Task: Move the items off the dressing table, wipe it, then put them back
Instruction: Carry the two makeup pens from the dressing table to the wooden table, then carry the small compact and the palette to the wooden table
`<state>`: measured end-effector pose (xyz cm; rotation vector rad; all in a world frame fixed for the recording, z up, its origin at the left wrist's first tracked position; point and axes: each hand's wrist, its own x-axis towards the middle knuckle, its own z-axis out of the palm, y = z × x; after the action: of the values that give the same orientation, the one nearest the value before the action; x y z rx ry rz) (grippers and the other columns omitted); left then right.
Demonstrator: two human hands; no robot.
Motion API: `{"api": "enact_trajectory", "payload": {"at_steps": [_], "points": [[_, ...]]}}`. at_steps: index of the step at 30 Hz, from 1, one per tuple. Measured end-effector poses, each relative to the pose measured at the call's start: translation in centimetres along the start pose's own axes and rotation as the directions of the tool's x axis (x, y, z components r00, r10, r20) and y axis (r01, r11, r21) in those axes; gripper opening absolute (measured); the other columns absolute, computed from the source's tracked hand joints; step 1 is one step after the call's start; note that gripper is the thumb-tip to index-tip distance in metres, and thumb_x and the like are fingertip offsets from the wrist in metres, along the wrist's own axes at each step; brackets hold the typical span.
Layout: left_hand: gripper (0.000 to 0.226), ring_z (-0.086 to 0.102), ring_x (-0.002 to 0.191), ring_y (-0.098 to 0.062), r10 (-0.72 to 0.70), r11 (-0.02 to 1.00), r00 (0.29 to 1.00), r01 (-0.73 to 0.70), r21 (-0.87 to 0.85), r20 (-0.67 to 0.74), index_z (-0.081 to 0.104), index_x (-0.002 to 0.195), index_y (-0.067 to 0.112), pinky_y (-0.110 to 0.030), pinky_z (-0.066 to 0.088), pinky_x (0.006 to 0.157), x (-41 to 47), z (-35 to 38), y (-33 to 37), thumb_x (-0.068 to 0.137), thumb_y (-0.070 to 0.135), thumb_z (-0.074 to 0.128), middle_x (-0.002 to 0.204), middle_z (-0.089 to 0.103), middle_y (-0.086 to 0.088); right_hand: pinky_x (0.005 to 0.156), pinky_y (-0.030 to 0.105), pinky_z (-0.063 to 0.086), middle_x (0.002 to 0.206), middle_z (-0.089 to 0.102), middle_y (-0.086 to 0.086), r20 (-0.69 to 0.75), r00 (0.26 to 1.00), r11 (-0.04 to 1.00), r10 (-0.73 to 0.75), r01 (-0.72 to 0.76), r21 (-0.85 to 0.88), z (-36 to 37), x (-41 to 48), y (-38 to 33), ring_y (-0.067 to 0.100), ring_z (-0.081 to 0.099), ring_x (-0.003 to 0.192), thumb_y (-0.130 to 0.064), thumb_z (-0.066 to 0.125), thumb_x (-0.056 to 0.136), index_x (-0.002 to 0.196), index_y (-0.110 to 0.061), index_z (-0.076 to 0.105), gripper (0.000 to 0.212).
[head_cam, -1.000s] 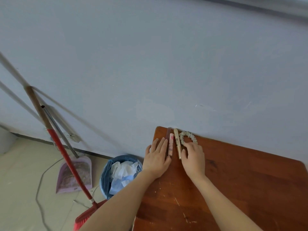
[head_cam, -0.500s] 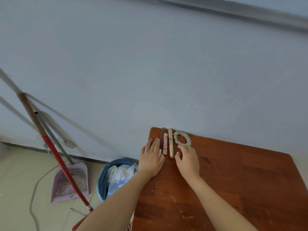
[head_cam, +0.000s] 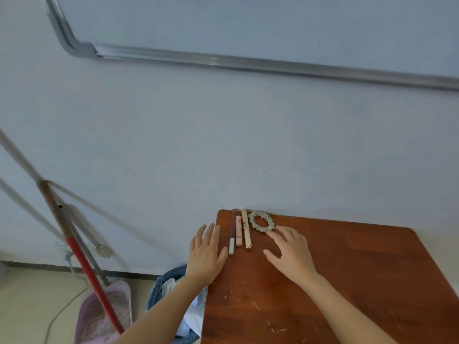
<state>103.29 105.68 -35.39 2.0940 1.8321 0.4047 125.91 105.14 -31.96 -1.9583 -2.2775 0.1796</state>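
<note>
At the far left corner of the brown wooden dressing table (head_cam: 347, 281), three slim cosmetic sticks lie side by side: a dark brown pencil with a white end (head_cam: 232, 230), a short pink tube (head_cam: 239, 230) and a gold tube (head_cam: 246, 228). A beige hair scrunchie (head_cam: 261, 220) lies just right of them by the wall. My left hand (head_cam: 207, 254) is flat and open at the table's left edge, left of the pencil. My right hand (head_cam: 290, 254) is open with fingers spread, its fingertips near the scrunchie, holding nothing.
A blue waste bin (head_cam: 173, 306) with crumpled paper stands on the floor beside the table's left edge. Further left, a red-handled broom (head_cam: 84, 264) and a pink dustpan (head_cam: 104, 314) lean against the wall. A cable runs across the floor.
Both hands have drawn away from the sticks, the left one leftward and the right one rightward. The sticks and scrunchie stay in place. The view has tilted upward.
</note>
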Motion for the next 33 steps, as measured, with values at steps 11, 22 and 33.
{"api": "enact_trajectory", "payload": {"at_steps": [11, 22, 33], "points": [[0.072, 0.023, 0.139, -0.031, 0.542, 0.841, 0.84, -0.542, -0.013, 0.032, 0.042, 0.136, 0.013, -0.048, 0.019, 0.112, 1.9, -3.7, 7.3, 0.082, 0.051, 0.015, 0.147, 0.035, -0.009, 0.116, 0.036, 0.0, 0.154, 0.018, -0.003, -0.135, 0.909, 0.918, 0.393, -0.397, -0.001, -3.2, -10.0, 0.7, 0.015, 0.004, 0.143, -0.051, 0.033, 0.092, 0.142, -0.032, 0.023, 0.055], [0.055, 0.009, 0.143, -0.022, 0.959, 0.242, 0.183, -0.926, -0.29, 0.218, 0.025, 0.144, 0.018, -0.037, 0.011, 0.115, -13.1, 1.1, 17.5, 0.095, 0.044, 0.031, 0.153, 0.022, -0.001, 0.078, 0.049, 0.052, 0.104, 0.07, 0.008, -0.461, 0.376, 0.415, 0.804, -0.91, -0.018, -4.1, -35.4, -10.8, 0.03, 0.066, 0.099, -0.03, 0.085, 0.058, 0.101, -0.017, 0.071, 0.047], [0.05, 0.05, 0.119, -0.04, 0.889, -0.387, -0.457, -0.797, -0.463, 0.044, 0.057, 0.12, 0.0, -0.051, 0.041, 0.096, -39.0, -2.3, 23.4, 0.079, 0.027, 0.061, 0.125, 0.058, -0.017, 0.074, 0.052, 0.052, 0.097, 0.072, 0.013, -0.603, -0.172, -0.176, 0.779, -0.983, 0.053, -5.7, -60.3, -28.9, 0.035, 0.067, 0.091, -0.021, 0.089, 0.052, 0.095, -0.012, 0.073, 0.047]]}}
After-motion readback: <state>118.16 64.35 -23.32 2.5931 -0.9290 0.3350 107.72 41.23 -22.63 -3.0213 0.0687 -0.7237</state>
